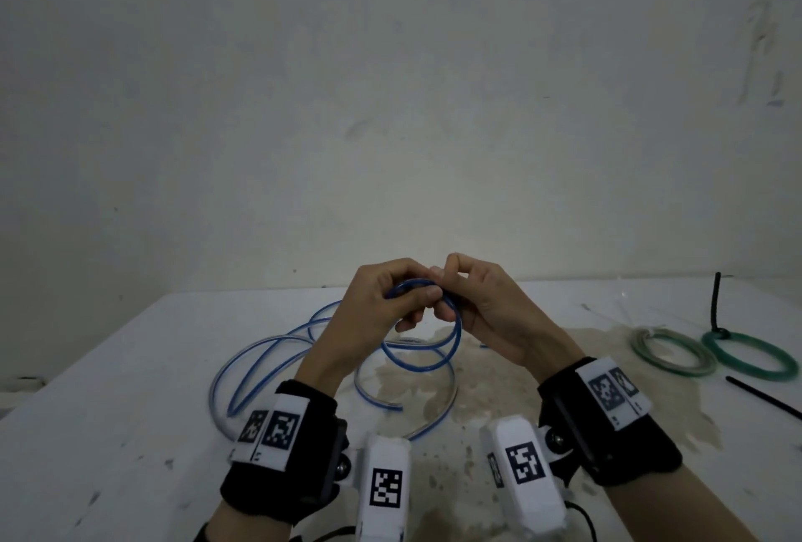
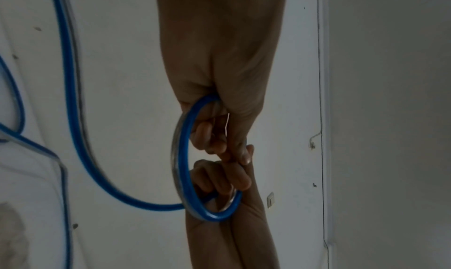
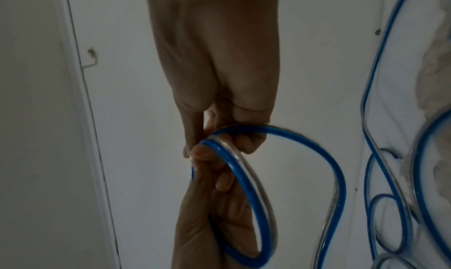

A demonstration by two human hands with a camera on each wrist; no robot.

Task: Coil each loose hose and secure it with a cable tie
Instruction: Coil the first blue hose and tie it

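Note:
A clear hose with a blue stripe [image 1: 456,335] is partly wound into a small double loop, lifted above the white table [image 1: 130,368]. My left hand [image 1: 416,303] grips the top of the loop, thumb pressing the turns against curled fingers. My right hand [image 1: 451,290] pinches the same loop from the right, fingertips meeting the left hand's. The remaining hose [image 1: 260,350] trails in wide loose curves on the table to the left. In the left wrist view the loop [image 2: 179,157] spans both hands. The right wrist view shows two turns [image 3: 244,186] side by side.
At the right lie a grey-green coil [image 1: 670,353] and a green coil [image 1: 751,357], the green one with a black cable tie [image 1: 715,303] standing up from it. Another black tie [image 1: 764,398] lies near the right edge. A brown stain [image 1: 499,376] spreads beneath my hands.

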